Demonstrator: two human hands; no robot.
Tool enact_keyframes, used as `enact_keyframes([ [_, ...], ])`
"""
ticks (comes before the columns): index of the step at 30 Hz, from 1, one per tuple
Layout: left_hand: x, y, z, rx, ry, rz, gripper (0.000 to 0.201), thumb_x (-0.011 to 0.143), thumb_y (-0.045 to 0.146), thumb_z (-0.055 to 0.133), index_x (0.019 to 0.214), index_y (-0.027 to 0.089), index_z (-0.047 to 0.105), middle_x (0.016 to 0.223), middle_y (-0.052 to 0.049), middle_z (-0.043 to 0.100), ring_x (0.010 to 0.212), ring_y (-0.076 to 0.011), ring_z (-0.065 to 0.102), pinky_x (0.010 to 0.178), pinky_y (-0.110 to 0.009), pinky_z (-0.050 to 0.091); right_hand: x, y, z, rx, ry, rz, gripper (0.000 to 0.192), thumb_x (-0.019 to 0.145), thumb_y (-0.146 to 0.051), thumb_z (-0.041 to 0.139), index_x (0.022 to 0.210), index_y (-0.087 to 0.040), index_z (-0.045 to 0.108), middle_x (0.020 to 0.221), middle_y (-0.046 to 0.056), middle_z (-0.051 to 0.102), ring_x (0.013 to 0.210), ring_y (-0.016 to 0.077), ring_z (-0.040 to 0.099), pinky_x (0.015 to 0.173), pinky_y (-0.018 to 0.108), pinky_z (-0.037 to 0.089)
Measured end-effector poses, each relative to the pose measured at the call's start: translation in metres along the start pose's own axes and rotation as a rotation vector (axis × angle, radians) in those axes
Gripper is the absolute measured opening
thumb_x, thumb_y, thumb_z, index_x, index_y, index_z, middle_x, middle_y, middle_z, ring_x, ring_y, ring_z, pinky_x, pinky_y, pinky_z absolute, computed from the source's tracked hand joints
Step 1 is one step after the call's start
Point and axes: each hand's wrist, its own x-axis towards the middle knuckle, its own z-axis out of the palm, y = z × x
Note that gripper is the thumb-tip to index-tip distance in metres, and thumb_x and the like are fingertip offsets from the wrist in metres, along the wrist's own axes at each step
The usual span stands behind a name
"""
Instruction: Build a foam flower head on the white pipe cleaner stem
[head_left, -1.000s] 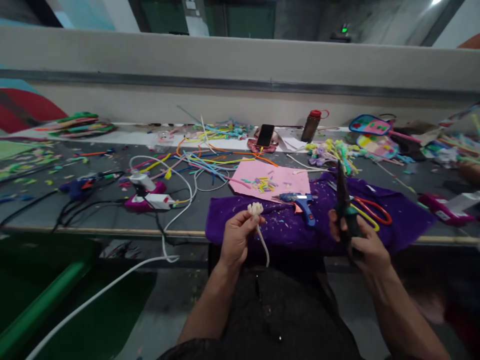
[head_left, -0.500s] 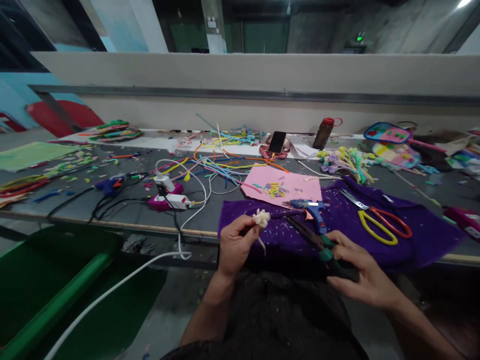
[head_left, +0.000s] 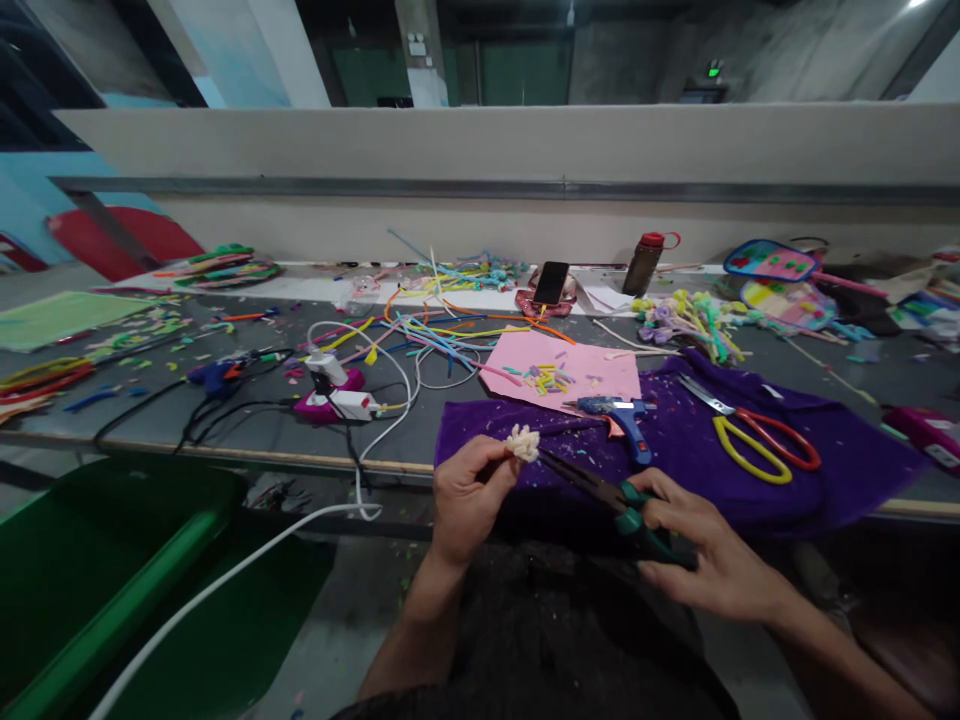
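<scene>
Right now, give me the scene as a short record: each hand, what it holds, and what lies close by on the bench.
left hand: pinches a small cream flower at its fingertips, over the bench edge
right hand: grips green-handled pliers, tips pointing at the flower
contact: pliers' tips reach the flower's base; whether they touch, cannot tell
purple cloth: spread on the bench behind both hands
on cloth: blue glue gun, yellow-and-red scissors
pink sheet: behind the cloth, with small coloured bits

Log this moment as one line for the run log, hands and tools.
left hand: pinches white flower piece | right hand: grips green-handled pliers, tip at the piece | over purple cloth
</scene>
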Motion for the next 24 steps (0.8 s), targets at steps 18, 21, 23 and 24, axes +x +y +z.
enact_keyframes([
  [18, -0.004, -0.009, 0.001, -0.122, -0.01, -0.143, 0.006, 0.074, 0.02, 0.06, 0.069, 0.016, 0.062, 0.065, 0.002, 0.054, 0.061, -0.0098, 0.047, 0.057, -0.021, 0.037, -0.004, 0.008, 0.007, 0.18, 0.062, -0.019, 0.009, 0.074, -0.023, 0.056, 0.076, -0.019, 0.048, 0.096, 0.006, 0.046, 0.086, 0.0199, 0.048, 0.073, 0.03, 0.04],
  [21, -0.004, -0.01, 0.001, -0.188, -0.004, -0.2, 0.007, 0.072, 0.02, 0.062, 0.067, 0.016, 0.062, 0.063, 0.002, 0.051, 0.059, -0.009, 0.044, 0.055, -0.02, 0.034, -0.005, 0.012, 0.008, 0.236, 0.102, -0.056, 0.01, 0.074, -0.026, 0.056, 0.079, -0.019, 0.051, 0.104, 0.007, 0.045, 0.094, 0.0227, 0.047, 0.08, 0.033, 0.038],
  [23, -0.004, -0.01, 0.001, -0.214, -0.008, -0.218, 0.007, 0.072, 0.021, 0.062, 0.067, 0.016, 0.062, 0.063, 0.002, 0.05, 0.059, -0.0091, 0.043, 0.055, -0.021, 0.034, -0.003, 0.011, 0.008, 0.277, 0.071, -0.049, 0.01, 0.075, -0.028, 0.055, 0.08, -0.019, 0.052, 0.104, 0.007, 0.045, 0.094, 0.0227, 0.047, 0.08, 0.032, 0.038],
  [24, -0.004, -0.01, 0.001, -0.219, -0.012, -0.224, 0.007, 0.072, 0.021, 0.062, 0.067, 0.016, 0.062, 0.063, 0.002, 0.051, 0.059, -0.0092, 0.043, 0.056, -0.021, 0.034, -0.002, 0.01, 0.009, 0.301, 0.048, -0.038, 0.011, 0.076, -0.029, 0.054, 0.079, -0.019, 0.052, 0.102, 0.007, 0.046, 0.092, 0.022, 0.048, 0.078, 0.032, 0.039],
])
